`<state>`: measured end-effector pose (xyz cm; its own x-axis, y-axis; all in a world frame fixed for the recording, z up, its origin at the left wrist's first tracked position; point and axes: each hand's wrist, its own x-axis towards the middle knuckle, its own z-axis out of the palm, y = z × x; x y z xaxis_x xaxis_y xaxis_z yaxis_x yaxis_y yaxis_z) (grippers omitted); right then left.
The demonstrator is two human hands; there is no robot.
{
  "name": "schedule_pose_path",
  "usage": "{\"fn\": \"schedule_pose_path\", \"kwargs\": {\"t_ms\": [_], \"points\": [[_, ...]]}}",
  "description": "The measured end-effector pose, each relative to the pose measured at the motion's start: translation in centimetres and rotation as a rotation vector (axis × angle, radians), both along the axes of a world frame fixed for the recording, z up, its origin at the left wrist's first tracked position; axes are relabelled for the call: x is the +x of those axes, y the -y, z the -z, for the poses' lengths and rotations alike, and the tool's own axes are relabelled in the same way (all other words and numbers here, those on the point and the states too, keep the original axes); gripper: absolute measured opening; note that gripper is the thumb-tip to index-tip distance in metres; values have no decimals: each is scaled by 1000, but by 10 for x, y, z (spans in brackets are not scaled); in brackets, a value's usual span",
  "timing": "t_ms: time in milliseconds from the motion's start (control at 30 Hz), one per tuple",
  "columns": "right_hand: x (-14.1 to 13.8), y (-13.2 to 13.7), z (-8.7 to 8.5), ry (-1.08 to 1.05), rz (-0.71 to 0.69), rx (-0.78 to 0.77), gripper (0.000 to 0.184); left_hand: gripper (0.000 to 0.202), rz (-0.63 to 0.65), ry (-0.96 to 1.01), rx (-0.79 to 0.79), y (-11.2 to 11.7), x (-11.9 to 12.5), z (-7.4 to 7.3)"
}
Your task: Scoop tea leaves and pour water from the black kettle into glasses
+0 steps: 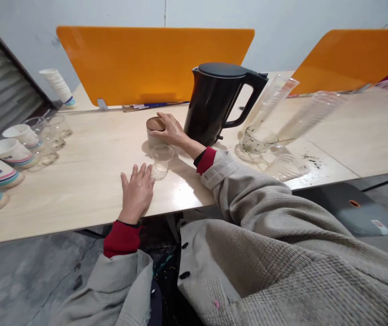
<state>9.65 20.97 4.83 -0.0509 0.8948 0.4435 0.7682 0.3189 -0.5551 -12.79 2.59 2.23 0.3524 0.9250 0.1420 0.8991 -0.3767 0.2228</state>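
My right hand (pixel 168 129) lies over the rim of a brown-lined paper cup (pixel 155 131), with its fingers and thumb around the cup's top. Just right of that hand stands a black electric kettle (pixel 212 104) with its handle turned to the right. My left hand (pixel 136 192) rests flat on the pale wood-grain table (pixel 78 190), fingers spread and empty. Its fingertips are close beside a small clear plastic cup (pixel 161 162), which stands between my two hands.
Several white bowls (pixel 10 156) and clear glasses line the table's left side. Stacked clear plastic cups (pixel 271 102) and glass dishes (pixel 258 140) lie right of the kettle, near dark specks. Orange partitions (pixel 149 63) stand along the back. A stack of paper cups (pixel 58 86) stands far left.
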Motion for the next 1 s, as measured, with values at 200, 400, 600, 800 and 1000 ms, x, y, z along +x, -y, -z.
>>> {"fn": "schedule_pose_path", "kwargs": {"t_ms": [200, 400, 600, 800, 1000], "points": [[13, -2, -4, -23, 91, 60, 89, 57, -23, 60, 25, -2, -2, 4], [58, 60, -40, -15, 77, 250, 87, 53, -98, 308, 97, -5, -12, 11], [66, 183, -53, 21, 38, 276, 90, 52, -177, 758, 157, 5, -27, 12], [22, 237, -27, -48, -113, 111, 84, 64, -19, 957, -61, 25, -34, 4], [-10, 228, -1, -80, -227, 84, 87, 85, 206, 813, -125, 25, -38, -4]]}}
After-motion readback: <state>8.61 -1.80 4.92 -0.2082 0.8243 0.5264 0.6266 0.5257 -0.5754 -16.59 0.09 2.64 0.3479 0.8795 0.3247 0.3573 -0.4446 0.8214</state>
